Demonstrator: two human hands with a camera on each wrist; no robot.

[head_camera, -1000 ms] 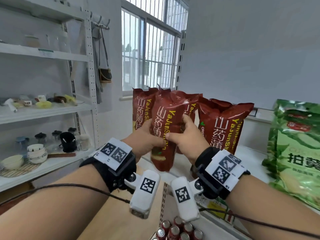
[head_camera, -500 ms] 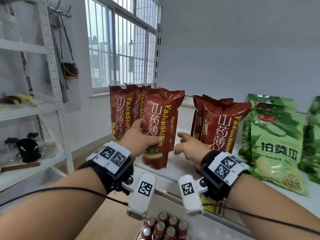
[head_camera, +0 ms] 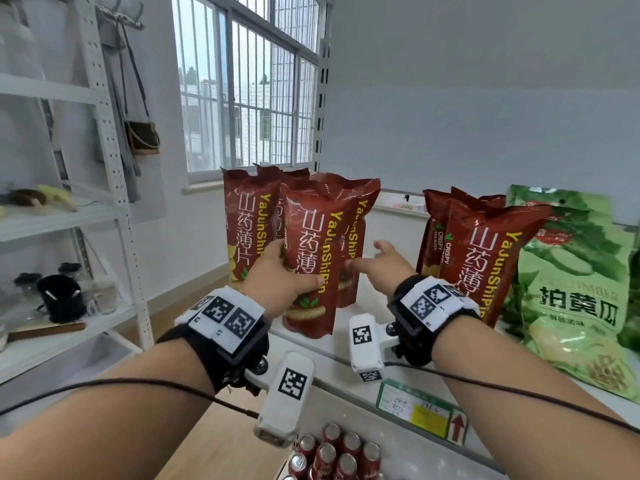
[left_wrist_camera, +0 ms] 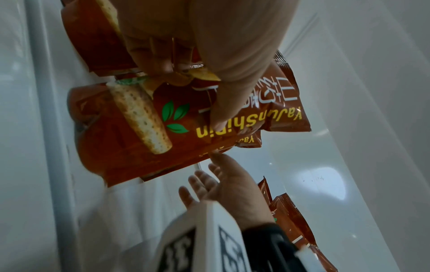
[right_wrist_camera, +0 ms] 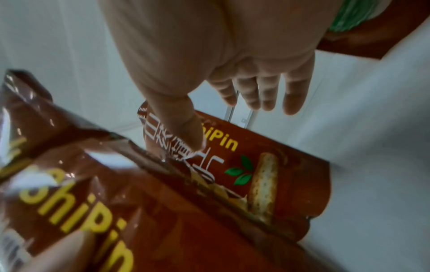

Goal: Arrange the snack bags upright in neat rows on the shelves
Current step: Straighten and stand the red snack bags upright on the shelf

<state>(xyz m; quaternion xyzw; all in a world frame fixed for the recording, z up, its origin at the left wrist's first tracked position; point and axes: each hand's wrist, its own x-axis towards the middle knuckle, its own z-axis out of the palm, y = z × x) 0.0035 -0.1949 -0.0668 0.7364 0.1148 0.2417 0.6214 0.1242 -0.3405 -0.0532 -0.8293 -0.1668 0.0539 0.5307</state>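
The left hand (head_camera: 277, 282) grasps the front red-brown glossy foil snack bag (head_camera: 313, 258) at mid-height, thumb across the printed face and fingers (left_wrist_camera: 160, 60) curled round the back panel, with the bag upright at the front edge of the white shelf (head_camera: 346, 344). The right hand (head_camera: 381, 268) is released, fingers (right_wrist_camera: 267, 92) spread and straight; its thumb tip lies against the red-brown bag standing directly behind (head_camera: 353, 244), at the 3 o'clock side of the held one. Judged from this, the step in hand is seating the held bag at the front of the left cluster of red-brown bags (head_camera: 242, 216). To do it well: lower the base flat onto the shelf, square the printed face to the front, and steady the rear bag with the open right hand so it does not topple when the grip is let go. The bags are tall, narrow, air-filled pillow packs with crimped top seals; the film is slick and creases under pressure, so light pressure is advised. A second group of the same red-brown bags (head_camera: 485, 258) stands at 3 o'clock, apart from the first, and green crinkled plastic bags with cucumber print (head_camera: 575, 292) lean beyond them. The shelf appears smooth and hard, so bases may slide.
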